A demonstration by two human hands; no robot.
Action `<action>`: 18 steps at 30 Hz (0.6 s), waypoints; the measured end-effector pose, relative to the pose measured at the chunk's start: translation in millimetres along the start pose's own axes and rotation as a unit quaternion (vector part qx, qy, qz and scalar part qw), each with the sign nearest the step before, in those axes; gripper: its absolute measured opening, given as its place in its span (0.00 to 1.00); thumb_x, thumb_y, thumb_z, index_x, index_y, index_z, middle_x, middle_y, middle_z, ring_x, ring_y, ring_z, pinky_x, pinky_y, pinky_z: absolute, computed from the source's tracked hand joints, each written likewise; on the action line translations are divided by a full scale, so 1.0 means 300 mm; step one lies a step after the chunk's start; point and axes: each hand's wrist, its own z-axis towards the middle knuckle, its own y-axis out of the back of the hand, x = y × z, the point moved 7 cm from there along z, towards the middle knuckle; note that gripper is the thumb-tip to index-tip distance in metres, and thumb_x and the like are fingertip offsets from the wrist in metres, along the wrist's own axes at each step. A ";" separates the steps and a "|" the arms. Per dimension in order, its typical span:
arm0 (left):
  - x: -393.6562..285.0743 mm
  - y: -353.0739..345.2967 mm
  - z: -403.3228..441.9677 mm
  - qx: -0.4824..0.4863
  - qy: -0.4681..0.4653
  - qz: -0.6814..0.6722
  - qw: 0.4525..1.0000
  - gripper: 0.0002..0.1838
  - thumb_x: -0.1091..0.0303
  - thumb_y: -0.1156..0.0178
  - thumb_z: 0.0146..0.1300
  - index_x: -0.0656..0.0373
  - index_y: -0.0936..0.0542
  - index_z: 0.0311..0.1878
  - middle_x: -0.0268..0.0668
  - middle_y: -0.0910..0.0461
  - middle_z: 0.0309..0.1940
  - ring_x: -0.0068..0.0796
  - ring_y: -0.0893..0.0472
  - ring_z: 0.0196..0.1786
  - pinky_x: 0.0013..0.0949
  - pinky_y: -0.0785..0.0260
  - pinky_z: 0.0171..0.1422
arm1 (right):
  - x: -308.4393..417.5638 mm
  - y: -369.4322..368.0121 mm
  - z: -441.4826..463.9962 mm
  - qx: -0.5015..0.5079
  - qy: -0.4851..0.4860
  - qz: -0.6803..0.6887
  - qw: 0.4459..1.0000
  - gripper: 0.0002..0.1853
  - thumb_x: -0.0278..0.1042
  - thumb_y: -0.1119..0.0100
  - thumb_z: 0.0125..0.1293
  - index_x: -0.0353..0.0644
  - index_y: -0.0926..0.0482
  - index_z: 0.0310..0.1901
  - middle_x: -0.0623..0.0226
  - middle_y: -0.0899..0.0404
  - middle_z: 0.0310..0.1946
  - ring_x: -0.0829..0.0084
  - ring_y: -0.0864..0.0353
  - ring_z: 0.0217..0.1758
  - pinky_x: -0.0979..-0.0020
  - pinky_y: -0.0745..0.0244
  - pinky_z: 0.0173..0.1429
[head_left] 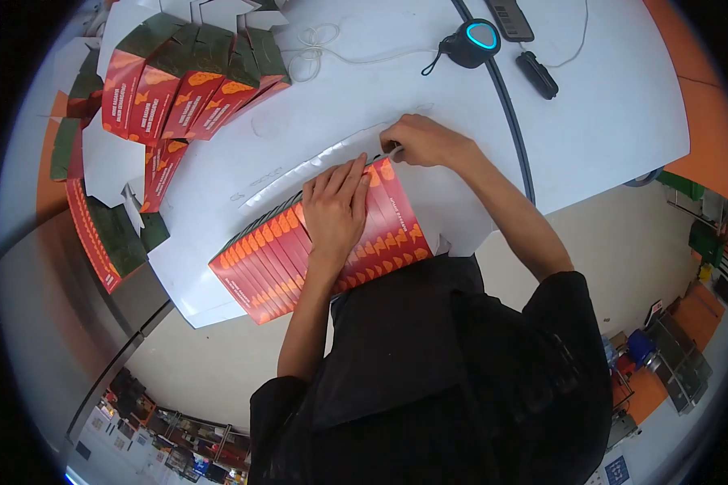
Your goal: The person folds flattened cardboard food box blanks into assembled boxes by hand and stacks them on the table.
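A long row of red and orange cartons [279,267] stands packed side by side along the near edge of the white table, close to my body. My left hand [336,206] lies on top of the row, right of its middle, fingers extended over the cartons. At the row's far right corner, my right hand [416,141] is closed with curled fingers on a thin grey strip or cord [395,151]. What else is inside that hand is hidden. Dark twisted cord or edging shows along the far side of the row.
More red and green cartons [178,89] lie fanned at the upper left, some over the table's edge. A black round device [471,43], a black cable [510,117], a white cord [364,58], a phone-like device [511,18] and a small black object [537,75] lie on the white table [615,97].
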 end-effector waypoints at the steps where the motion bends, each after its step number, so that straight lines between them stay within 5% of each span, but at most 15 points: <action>1: 0.001 0.002 -0.002 -0.003 0.001 0.003 1.000 0.18 0.62 0.39 0.77 0.55 0.13 0.65 0.39 0.11 0.54 0.38 0.16 0.56 0.41 0.31 0.62 | -0.007 -0.001 0.004 0.013 -0.005 -0.014 1.000 0.10 0.21 0.27 0.59 0.34 0.14 0.43 0.49 0.11 0.41 0.50 0.11 0.48 0.56 0.18 0.54; 7: 0.000 -0.004 0.001 -0.012 -0.004 0.011 1.000 0.18 0.61 0.37 0.76 0.55 0.13 0.63 0.36 0.11 0.52 0.36 0.16 0.55 0.41 0.31 0.61 | 0.011 0.013 0.025 0.035 -0.006 0.059 0.998 0.09 0.18 0.29 0.58 0.34 0.15 0.41 0.50 0.10 0.40 0.52 0.11 0.47 0.56 0.18 0.52; 13: -0.004 -0.007 0.002 0.002 -0.010 0.010 1.000 0.17 0.62 0.38 0.77 0.55 0.13 0.62 0.36 0.11 0.54 0.36 0.16 0.55 0.41 0.31 0.61 | -0.016 -0.040 0.026 -0.050 0.016 0.171 0.984 0.14 0.13 0.34 0.58 0.35 0.24 0.44 0.56 0.15 0.35 0.58 0.14 0.41 0.59 0.20 0.47; 18: -0.006 -0.008 -0.001 0.012 -0.008 0.011 1.000 0.16 0.62 0.40 0.78 0.55 0.13 0.61 0.35 0.11 0.55 0.35 0.16 0.56 0.40 0.32 0.60 | -0.021 -0.109 0.022 -0.171 0.101 0.207 0.958 0.15 0.13 0.34 0.61 0.37 0.24 0.47 0.58 0.16 0.41 0.61 0.15 0.42 0.62 0.19 0.48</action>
